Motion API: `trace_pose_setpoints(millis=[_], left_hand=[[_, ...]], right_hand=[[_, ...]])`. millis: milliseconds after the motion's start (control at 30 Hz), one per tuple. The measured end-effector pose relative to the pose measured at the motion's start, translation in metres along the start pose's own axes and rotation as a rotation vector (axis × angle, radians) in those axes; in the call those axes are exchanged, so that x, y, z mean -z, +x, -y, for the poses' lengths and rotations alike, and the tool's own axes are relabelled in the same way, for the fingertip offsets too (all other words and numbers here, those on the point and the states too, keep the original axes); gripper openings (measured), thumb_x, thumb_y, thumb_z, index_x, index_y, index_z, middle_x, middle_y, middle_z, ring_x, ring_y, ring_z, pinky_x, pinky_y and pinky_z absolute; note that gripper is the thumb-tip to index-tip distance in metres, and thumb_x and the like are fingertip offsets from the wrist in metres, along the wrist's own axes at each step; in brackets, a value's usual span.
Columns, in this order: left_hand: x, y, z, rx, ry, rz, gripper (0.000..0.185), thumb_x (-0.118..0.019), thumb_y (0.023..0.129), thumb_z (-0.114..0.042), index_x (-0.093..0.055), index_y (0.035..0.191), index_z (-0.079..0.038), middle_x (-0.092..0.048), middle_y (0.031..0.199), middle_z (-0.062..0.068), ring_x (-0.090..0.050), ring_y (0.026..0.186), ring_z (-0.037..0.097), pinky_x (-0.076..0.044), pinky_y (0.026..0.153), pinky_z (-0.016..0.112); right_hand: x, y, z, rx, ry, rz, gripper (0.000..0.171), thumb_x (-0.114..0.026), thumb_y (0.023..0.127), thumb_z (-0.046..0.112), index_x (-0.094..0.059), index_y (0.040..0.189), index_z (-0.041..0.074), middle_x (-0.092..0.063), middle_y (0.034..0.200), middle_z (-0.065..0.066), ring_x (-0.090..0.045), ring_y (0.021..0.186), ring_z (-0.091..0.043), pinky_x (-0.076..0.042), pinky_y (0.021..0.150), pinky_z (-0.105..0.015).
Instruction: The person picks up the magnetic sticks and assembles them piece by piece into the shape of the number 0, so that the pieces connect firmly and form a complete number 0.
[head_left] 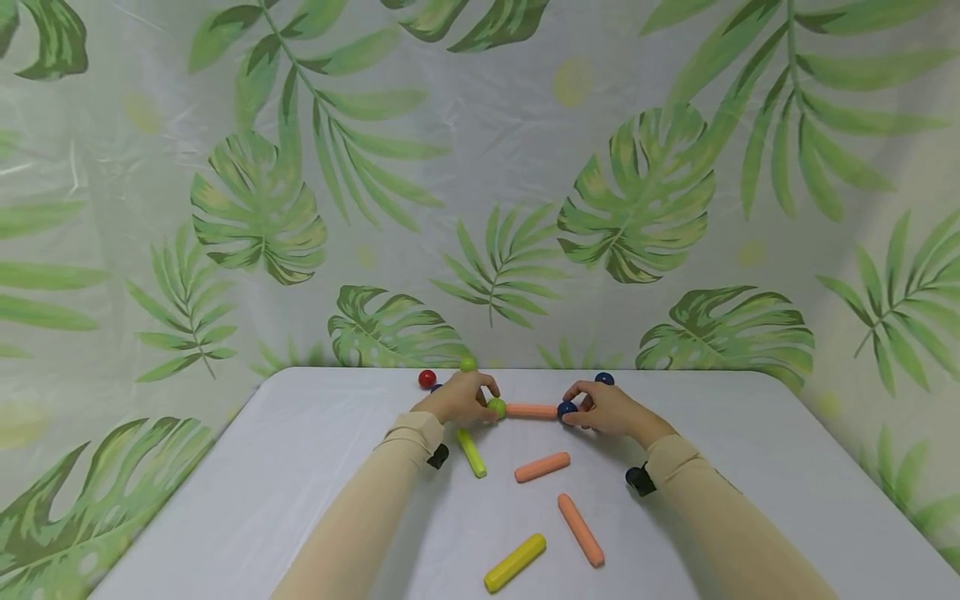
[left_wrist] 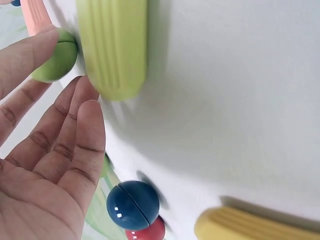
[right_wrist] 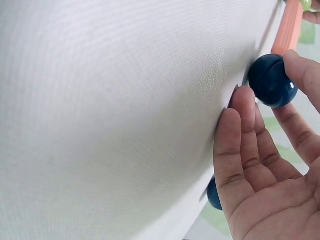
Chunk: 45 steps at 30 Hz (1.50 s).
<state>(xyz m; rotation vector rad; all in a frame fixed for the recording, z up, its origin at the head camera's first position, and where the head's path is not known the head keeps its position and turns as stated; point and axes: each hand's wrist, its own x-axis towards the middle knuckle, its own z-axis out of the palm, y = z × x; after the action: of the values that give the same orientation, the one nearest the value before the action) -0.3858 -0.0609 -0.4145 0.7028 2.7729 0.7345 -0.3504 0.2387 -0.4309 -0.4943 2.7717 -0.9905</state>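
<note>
At the far middle of the white table (head_left: 315, 467), my left hand (head_left: 487, 400) pinches a green ball (head_left: 497, 407) against one end of an orange stick (head_left: 531, 410). My right hand (head_left: 577, 406) pinches a dark blue ball (head_left: 567, 409) at the stick's other end. The left wrist view shows a fingertip on the green ball (left_wrist: 57, 57), with the orange stick (left_wrist: 34, 15) running off the top. In the right wrist view, fingers and thumb hold the blue ball (right_wrist: 271, 80) against the orange stick (right_wrist: 288, 27).
A red ball (head_left: 427, 378), a second green ball (head_left: 468, 364) and a second blue ball (head_left: 603, 378) lie behind the hands. Nearer me lie a lime stick (head_left: 472, 452), two orange sticks (head_left: 542, 467) (head_left: 580, 530) and a yellow stick (head_left: 514, 562). A leaf-print sheet hangs behind.
</note>
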Motion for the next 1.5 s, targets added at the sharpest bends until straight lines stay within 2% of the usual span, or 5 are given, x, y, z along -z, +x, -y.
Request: trace_pose_setpoints(millis=[267, 500, 767, 1267, 1500], left_hand=[[0.005, -0.009, 0.006, -0.009, 0.049, -0.048, 0.031, -0.084, 0.094, -0.019, -0.072, 0.121, -0.01, -0.074, 0.097, 0.007, -0.066, 0.089, 0.018, -0.055, 0.081, 0.032], [0.01, -0.03, -0.009, 0.063, 0.061, -0.142, 0.024, -0.085, 0.091, -0.016, -0.074, 0.107, -0.002, -0.074, 0.097, 0.01, -0.063, 0.083, 0.018, -0.052, 0.076, 0.032], [-0.003, -0.055, -0.013, 0.152, 0.095, -0.236, 0.033, -0.088, 0.09, -0.027, -0.066, 0.089, -0.002, -0.062, 0.081, 0.005, -0.052, 0.071, 0.016, -0.043, 0.065, 0.028], [-0.022, -0.07, -0.007, 0.17, 0.025, -0.254, 0.035, -0.09, 0.088, -0.024, -0.06, 0.081, -0.006, -0.058, 0.076, 0.003, -0.052, 0.068, 0.016, -0.04, 0.06, 0.026], [-0.02, -0.072, -0.011, 0.158, 0.037, -0.238, 0.028, -0.09, 0.086, -0.018, -0.067, 0.091, -0.002, -0.063, 0.081, 0.006, -0.055, 0.072, 0.018, -0.042, 0.063, 0.028]], right_hand=[[0.002, -0.001, 0.003, 0.0, -0.002, 0.011, 0.038, -0.075, 0.102, 0.024, -0.064, 0.131, 0.002, -0.066, 0.091, -0.008, -0.059, 0.07, -0.015, -0.049, 0.066, -0.031], [0.001, -0.001, 0.004, 0.005, -0.008, 0.013, 0.038, -0.075, 0.102, 0.024, -0.065, 0.131, 0.002, -0.067, 0.096, -0.01, -0.058, 0.073, -0.017, -0.049, 0.067, -0.032], [0.0, -0.001, 0.005, 0.021, -0.031, 0.01, 0.04, -0.076, 0.102, 0.025, -0.065, 0.132, 0.001, -0.069, 0.102, -0.013, -0.06, 0.079, -0.018, -0.05, 0.07, -0.032], [-0.001, 0.004, 0.002, 0.029, -0.042, 0.014, 0.037, -0.076, 0.102, 0.025, -0.066, 0.13, 0.003, -0.07, 0.104, -0.012, -0.063, 0.085, -0.019, -0.053, 0.075, -0.033], [0.005, 0.005, 0.007, 0.039, -0.066, 0.009, 0.039, -0.075, 0.102, 0.028, -0.065, 0.131, 0.003, -0.07, 0.106, -0.012, -0.065, 0.089, -0.02, -0.053, 0.078, -0.035]])
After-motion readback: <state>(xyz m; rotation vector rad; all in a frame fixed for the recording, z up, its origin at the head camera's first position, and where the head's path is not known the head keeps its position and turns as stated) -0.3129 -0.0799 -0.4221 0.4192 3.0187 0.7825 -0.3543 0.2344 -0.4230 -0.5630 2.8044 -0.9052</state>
